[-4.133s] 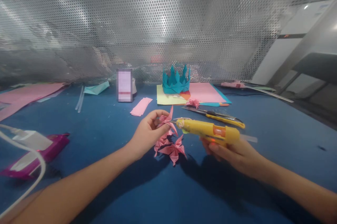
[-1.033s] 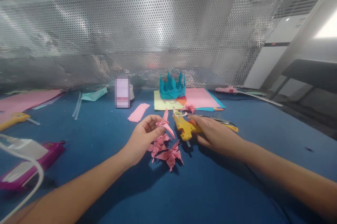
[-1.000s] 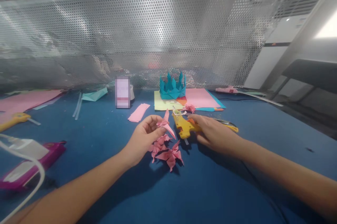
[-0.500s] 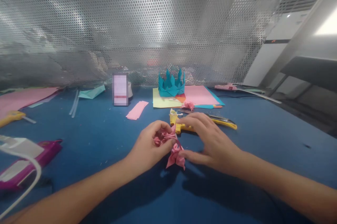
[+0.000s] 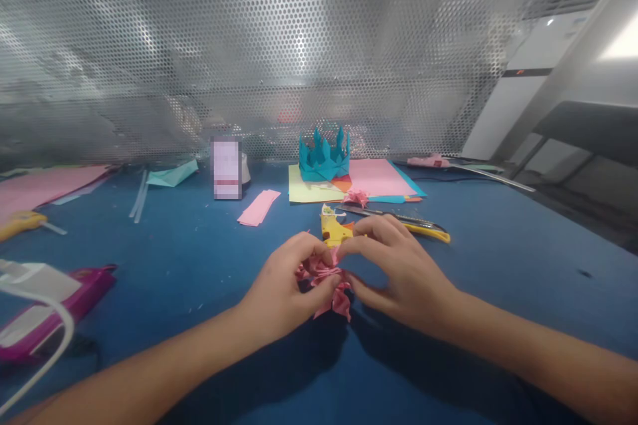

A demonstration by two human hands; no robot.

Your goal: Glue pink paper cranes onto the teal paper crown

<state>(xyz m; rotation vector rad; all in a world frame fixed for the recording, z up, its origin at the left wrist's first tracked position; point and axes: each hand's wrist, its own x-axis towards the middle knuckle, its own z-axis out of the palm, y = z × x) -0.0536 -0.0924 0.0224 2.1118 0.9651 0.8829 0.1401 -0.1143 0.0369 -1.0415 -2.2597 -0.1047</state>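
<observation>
A pink folded-paper flower with pointed petals is between my hands, low over the blue table. My left hand pinches its folded layers between thumb and fingers from the left. From the other side my right hand curls in, its thumb and index fingertip closed on the flower's right edge. My fingers cover part of the folds. Just beyond the fingertips lies a yellow hot glue gun, partly hidden by my right hand.
A yellow-and-black utility knife lies right of the glue gun. Behind are a small pink paper flower, a blue paper crown on coloured sheets, and pink strips. A magenta device with a white cable sits left.
My right hand has closed in, its thumb and index finger coming together at the pink paper flower's edge. My left hand keeps its pinch, shifted only slightly.
</observation>
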